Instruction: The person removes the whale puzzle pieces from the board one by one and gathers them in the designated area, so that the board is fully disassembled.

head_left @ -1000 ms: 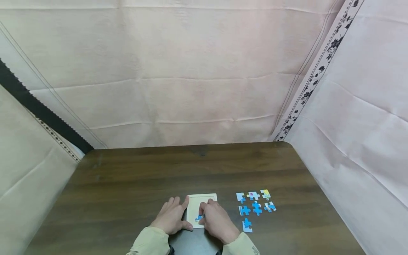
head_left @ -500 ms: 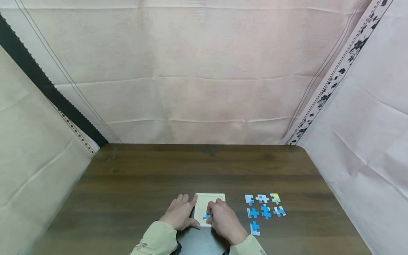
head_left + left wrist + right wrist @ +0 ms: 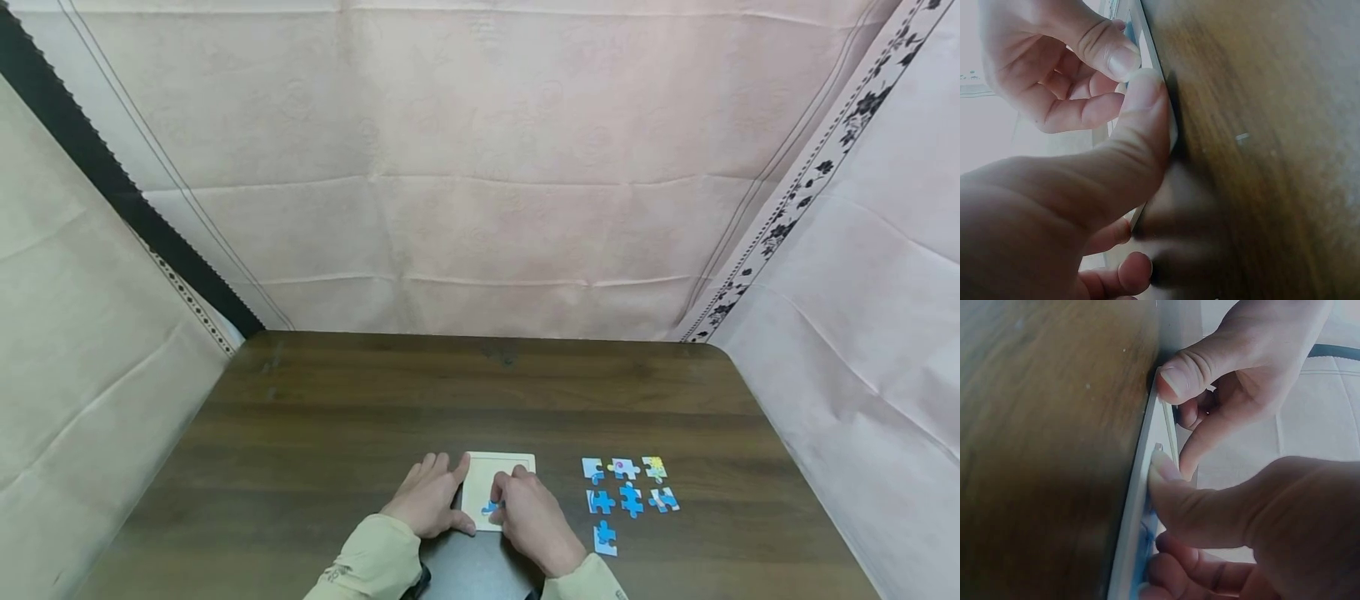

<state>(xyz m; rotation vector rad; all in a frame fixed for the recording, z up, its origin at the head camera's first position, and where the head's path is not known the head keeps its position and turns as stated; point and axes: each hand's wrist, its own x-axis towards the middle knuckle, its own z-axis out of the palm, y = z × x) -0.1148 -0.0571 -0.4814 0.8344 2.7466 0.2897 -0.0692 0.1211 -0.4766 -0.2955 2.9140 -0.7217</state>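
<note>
A cream puzzle tray [image 3: 491, 467] lies on the table near its front edge. My left hand [image 3: 427, 500] steadies its left side, with the fingers stretched along that side and the thumb [image 3: 1179, 381] at the near left corner. Over the tray, my right hand [image 3: 528, 517] has curled fingers, with thumb and fingertips at a blue puzzle piece [image 3: 490, 507] in the lower part of the tray. The fingers partly cover that piece. In the right wrist view, blue [image 3: 1142, 550] shows along the tray beside the right fingertips.
To the right of the tray, several loose blue, white and yellow puzzle pieces [image 3: 630, 498] lie in rough rows on the brown wooden table [image 3: 360, 417]. A grey flat surface [image 3: 476, 567] sits under the wrists. Pale cloth [image 3: 480, 208] hangs behind and on both sides.
The head view has swung slightly left, so the tray, hands and pieces appear farther right. Both hands stay at the tray, with the right fingers still at the blue piece.
</note>
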